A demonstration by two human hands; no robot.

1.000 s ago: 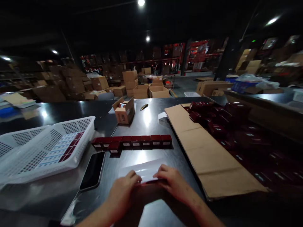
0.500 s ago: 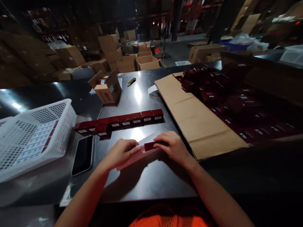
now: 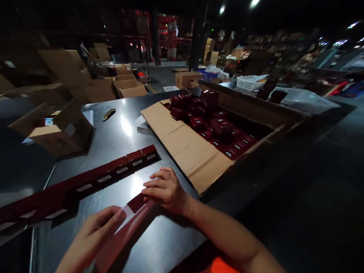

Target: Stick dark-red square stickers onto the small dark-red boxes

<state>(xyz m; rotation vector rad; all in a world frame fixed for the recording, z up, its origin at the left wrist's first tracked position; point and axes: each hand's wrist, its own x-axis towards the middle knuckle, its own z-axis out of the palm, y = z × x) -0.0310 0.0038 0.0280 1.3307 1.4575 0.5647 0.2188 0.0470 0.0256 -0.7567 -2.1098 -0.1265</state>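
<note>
A thin, glossy pale sheet (image 3: 115,242) slants above the metal tabletop, with a dark red patch (image 3: 136,204) at its far end. My left hand (image 3: 98,229) pinches the near part of the sheet between thumb and fingers. At the far end my right hand (image 3: 167,191) has its fingers bent over the dark red patch; its thumb is hidden. Beyond my hands runs a row of small dark red boxes (image 3: 119,167) with white labels facing me. To the right, many similar boxes (image 3: 222,125) fill a large carton.
The carton's cardboard flap (image 3: 184,148) folds out toward my right hand. At the left stands an open small carton (image 3: 61,131), with a yellow-and-black cutter (image 3: 108,114) near it. Larger cartons (image 3: 131,87) and a white basket (image 3: 251,82) are farther back.
My view has turned right, so the phone and left basket have left the picture and more of the big carton shows. Both hands keep hold of the sheet; my right fingers are more fanned.
</note>
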